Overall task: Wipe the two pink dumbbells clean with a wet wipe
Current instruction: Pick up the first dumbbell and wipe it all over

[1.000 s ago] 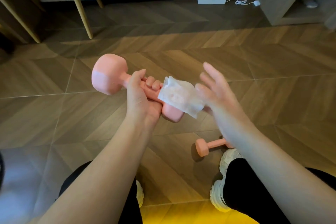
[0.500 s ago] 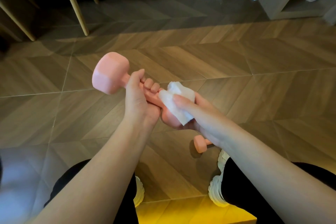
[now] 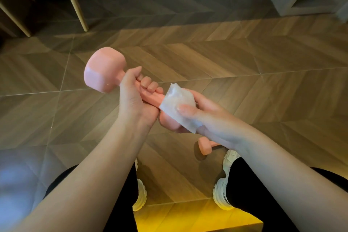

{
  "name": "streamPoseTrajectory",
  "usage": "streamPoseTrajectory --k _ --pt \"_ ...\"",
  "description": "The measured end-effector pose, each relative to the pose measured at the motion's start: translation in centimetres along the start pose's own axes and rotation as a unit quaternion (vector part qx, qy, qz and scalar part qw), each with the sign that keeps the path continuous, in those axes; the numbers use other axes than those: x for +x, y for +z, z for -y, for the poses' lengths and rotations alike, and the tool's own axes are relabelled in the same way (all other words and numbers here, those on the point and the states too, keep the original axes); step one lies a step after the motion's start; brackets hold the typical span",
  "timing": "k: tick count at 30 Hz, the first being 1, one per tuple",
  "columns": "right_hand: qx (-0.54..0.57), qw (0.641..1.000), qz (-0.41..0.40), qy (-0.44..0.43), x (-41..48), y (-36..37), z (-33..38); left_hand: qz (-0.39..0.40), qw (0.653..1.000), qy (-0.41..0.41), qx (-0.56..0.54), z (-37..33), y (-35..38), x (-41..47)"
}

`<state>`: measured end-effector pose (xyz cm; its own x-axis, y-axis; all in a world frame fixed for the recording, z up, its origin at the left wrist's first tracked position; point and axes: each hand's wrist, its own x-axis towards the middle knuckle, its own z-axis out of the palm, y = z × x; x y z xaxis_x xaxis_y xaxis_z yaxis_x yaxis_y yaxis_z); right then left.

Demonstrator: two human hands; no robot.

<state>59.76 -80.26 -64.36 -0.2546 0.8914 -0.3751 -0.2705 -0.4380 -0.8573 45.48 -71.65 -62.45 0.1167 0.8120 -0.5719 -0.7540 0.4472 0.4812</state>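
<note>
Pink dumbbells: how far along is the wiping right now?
Done: nothing is visibly finished. In hand: the left hand grips the handle of the raised pink dumbbell; the right hand wraps the white wet wipe round its near head. Left: possibly its uncovered far head, and the second pink dumbbell lying on the wooden floor.

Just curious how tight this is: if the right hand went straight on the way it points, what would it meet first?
Probably the left hand, gripping the handle of the held pink dumbbell just ahead of the right hand and its wet wipe; depth is unclear.
</note>
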Motion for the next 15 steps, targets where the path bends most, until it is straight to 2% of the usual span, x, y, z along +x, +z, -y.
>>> streamPoseTrajectory --k 4,12,15 --pt "-0.050 0.997 -0.047 -0.020 0.4 0.7 -0.8 -0.005 1.000 0.005 0.001 0.4 -0.4 -0.3" --pt "0.022 0.999 0.008 0.035 0.0 0.4 -0.8 -0.016 1.000 -0.004 0.005 0.4 -0.6 -0.3" --pt "-0.006 1.000 -0.024 0.009 0.1 0.9 -1.1 -0.019 1.000 -0.004 -0.007 0.3 -0.8 -0.2"
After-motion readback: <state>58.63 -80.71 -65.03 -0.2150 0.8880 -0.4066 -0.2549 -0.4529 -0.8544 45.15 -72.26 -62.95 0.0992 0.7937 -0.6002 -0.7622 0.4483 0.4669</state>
